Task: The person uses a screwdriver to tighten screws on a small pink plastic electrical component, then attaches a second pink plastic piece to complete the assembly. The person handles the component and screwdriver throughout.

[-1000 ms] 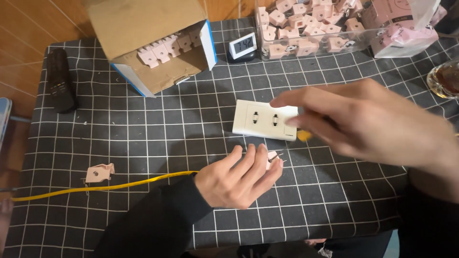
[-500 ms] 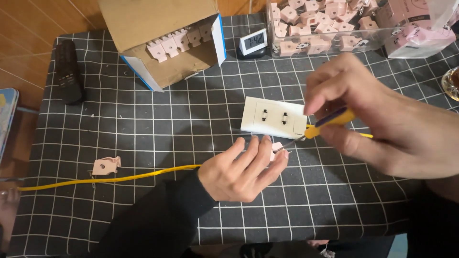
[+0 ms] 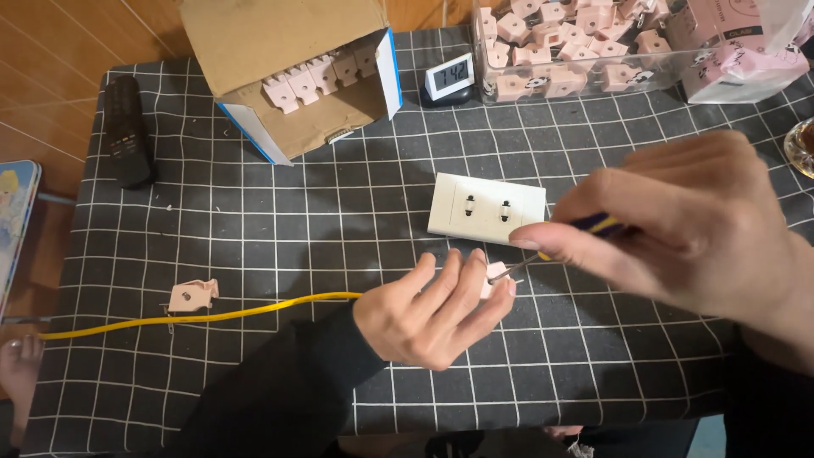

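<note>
A brown cardboard box [image 3: 288,72] with blue and white edging is laid on its side at the far left of the checked cloth, its open mouth turned toward the viewer, and pale pink plastic parts are seen inside. Just right of it, a small digital display [image 3: 448,76] with a white frame and a grey screen is stood tilted on a dark base. Beside that, a clear plastic container [image 3: 585,80] filled with pink pieces is placed. At the far right corner, pink and white packages [image 3: 733,59] are stacked, partly covered by clear wrap.

Left hand [image 3: 437,314] around pink clip [image 3: 494,278], right hand [image 3: 678,225] with screwdriver [image 3: 543,254] tip against it.
</note>
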